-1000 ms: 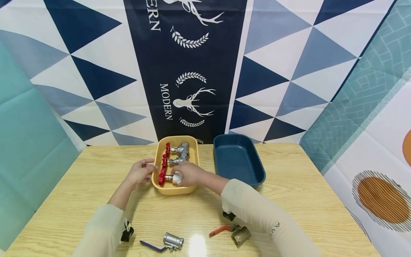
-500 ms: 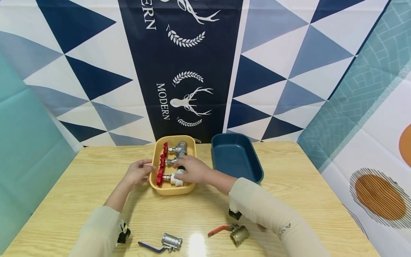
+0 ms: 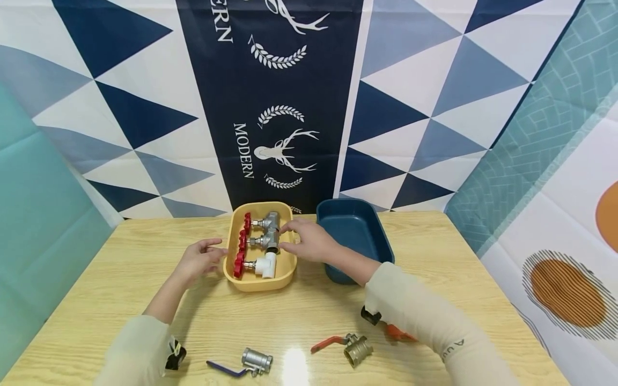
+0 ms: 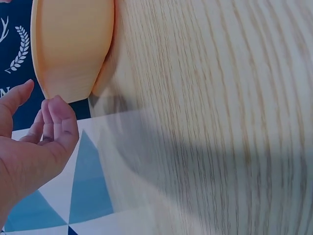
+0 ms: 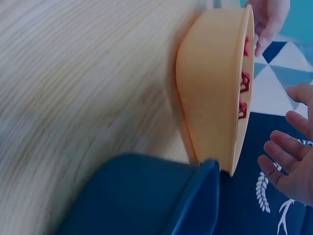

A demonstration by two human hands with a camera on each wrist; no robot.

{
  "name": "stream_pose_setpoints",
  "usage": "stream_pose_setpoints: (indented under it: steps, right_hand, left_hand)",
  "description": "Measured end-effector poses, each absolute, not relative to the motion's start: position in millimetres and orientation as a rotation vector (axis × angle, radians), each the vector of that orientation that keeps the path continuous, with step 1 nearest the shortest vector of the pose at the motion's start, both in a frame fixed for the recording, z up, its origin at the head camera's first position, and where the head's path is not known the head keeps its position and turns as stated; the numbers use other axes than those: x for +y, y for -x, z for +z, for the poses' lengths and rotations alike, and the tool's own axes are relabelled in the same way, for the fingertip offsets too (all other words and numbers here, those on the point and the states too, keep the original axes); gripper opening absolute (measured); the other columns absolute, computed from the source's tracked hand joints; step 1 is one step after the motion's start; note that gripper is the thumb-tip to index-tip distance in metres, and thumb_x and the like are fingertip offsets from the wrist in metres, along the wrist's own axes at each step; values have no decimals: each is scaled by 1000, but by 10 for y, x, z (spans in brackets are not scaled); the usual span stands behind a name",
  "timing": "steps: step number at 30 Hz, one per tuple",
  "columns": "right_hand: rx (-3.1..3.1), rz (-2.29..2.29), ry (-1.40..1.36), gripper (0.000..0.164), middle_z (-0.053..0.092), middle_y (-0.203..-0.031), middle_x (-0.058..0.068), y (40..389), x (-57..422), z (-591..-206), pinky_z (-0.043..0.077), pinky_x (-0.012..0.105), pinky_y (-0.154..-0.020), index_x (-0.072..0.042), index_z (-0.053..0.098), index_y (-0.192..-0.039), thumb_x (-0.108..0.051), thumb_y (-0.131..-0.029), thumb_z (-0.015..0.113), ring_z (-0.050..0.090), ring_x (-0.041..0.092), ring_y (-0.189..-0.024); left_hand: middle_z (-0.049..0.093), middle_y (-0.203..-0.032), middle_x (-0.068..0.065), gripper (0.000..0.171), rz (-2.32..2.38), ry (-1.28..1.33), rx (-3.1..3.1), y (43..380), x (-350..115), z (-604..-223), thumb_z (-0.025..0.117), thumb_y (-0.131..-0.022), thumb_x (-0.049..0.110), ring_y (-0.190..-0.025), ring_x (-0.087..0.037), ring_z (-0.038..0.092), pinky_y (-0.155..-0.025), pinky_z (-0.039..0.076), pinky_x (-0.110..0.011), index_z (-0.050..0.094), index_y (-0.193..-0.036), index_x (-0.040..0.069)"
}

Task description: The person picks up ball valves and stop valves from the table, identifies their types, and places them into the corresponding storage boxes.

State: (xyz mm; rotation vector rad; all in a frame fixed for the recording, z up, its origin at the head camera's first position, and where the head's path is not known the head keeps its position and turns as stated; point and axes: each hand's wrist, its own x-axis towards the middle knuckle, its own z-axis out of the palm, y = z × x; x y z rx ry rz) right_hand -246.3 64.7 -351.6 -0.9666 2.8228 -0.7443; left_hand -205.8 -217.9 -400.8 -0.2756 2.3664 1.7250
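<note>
A yellow tray (image 3: 260, 285) holds a row of three valves with red handwheels. The nearest is a white plastic valve (image 3: 266, 265); behind it lie a metal valve (image 3: 266, 239) and another metal valve (image 3: 268, 221). My right hand (image 3: 311, 240) hovers at the tray's right rim, its fingers spread and holding nothing, as the right wrist view also shows. At the left rim is my left hand (image 3: 199, 258), fingers loosely bent, with the fingertips right beside the tray wall (image 4: 73, 54) in the left wrist view.
Right of the yellow tray stands a dark blue tray (image 3: 354, 230), partly behind my right forearm. Toward the front lie a silver ball valve with a blue lever (image 3: 256, 360) and a brass one with a red lever (image 3: 357, 351). Something red-orange (image 3: 398, 333) shows beside my right sleeve.
My right hand has let go of the white valve, leaving it in the tray, and moved up and right to the rim. My left hand has drawn slightly away to the left.
</note>
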Motion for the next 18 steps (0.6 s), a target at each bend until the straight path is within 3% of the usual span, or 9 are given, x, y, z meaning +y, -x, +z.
stream_pose_setpoints:
  steps: [5, 8, 12, 18]
  right_hand:
    - [2886, -788, 942, 37, 61, -117, 4, 2491, 835, -3495, 47, 37, -92, -12, 63, -116, -34, -87, 64, 55, 21, -109]
    - [2917, -835, 933, 36, 61, -109, 4, 2513, 968, -3492, 48, 34, -82, -11, 64, -115, -34, -87, 65, 56, 18, -95]
    - [2956, -896, 910, 35, 59, -105, 6, 2545, 1165, -3504, 48, 35, -78, -11, 63, -115, -32, -87, 65, 56, 22, -92]
    - [2994, -960, 796, 38, 59, -113, 12, 2568, 1462, -3496, 48, 42, -83, -9, 62, -118, -32, -87, 65, 56, 29, -100]
  left_hand:
    - [52, -124, -24, 60, 1658, 228, 2425, 2015, -2191, -3965, 58, -92, 22, -101, -26, 58, -84, 54, -37, 33, -141, -3]
    - [48, -126, -25, 63, 1622, 208, 2454, 1975, -2204, -3933, 60, -91, 24, -110, -31, 54, -86, 53, -40, 32, -141, -2]
    - [45, -131, -27, 66, 1595, 166, 2471, 1918, -2248, -3905, 61, -90, 25, -113, -32, 52, -87, 52, -42, 30, -142, -1]
    - [44, -135, -29, 67, 1570, 111, 2497, 1848, -2297, -3864, 61, -91, 26, -115, -33, 53, -88, 52, -43, 29, -143, 0]
